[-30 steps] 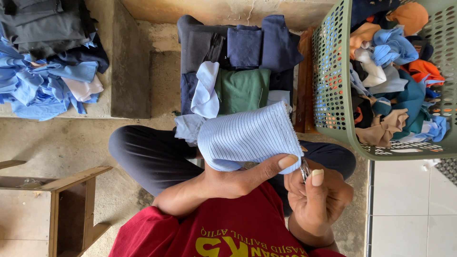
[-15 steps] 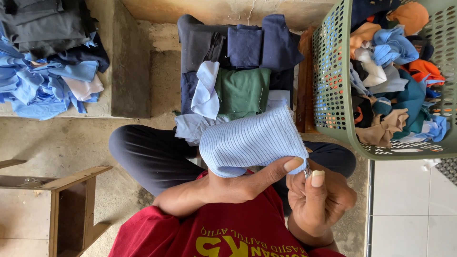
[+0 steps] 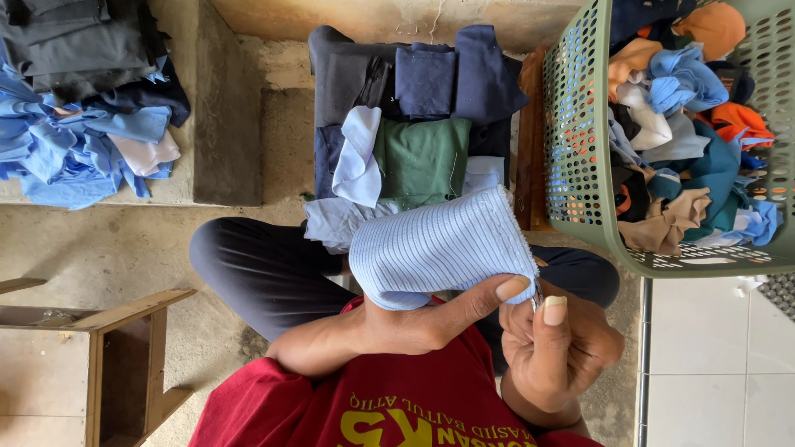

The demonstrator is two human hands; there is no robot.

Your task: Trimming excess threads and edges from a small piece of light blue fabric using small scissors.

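Observation:
My left hand (image 3: pixel 414 324) is shut on a light blue ribbed piece of cloth (image 3: pixel 439 248), its thumb pressed along the cloth's lower right edge. Held over my lap, the cloth bulges up over the hand. My right hand (image 3: pixel 567 352) is closed just right of it, thumb up, pinching a small metal tool (image 3: pixel 537 296) against the cloth's corner. What kind of tool it is I cannot tell. Below the hands are my red shirt (image 3: pixel 373 406) and dark trousers (image 3: pixel 265 273).
A green plastic basket (image 3: pixel 571 141) full of mixed cloth scraps stands at the right. Folded dark, green and white fabric pieces (image 3: pixel 422 157) lie stacked beyond my knees. A heap of blue and grey cloth (image 3: pixel 83 124) sits on a concrete step at the left. A wooden stool (image 3: pixel 124 356) is lower left.
The cloth and both hands have barely shifted. My left thumb has slid a little closer to my right thumb at the cloth's corner.

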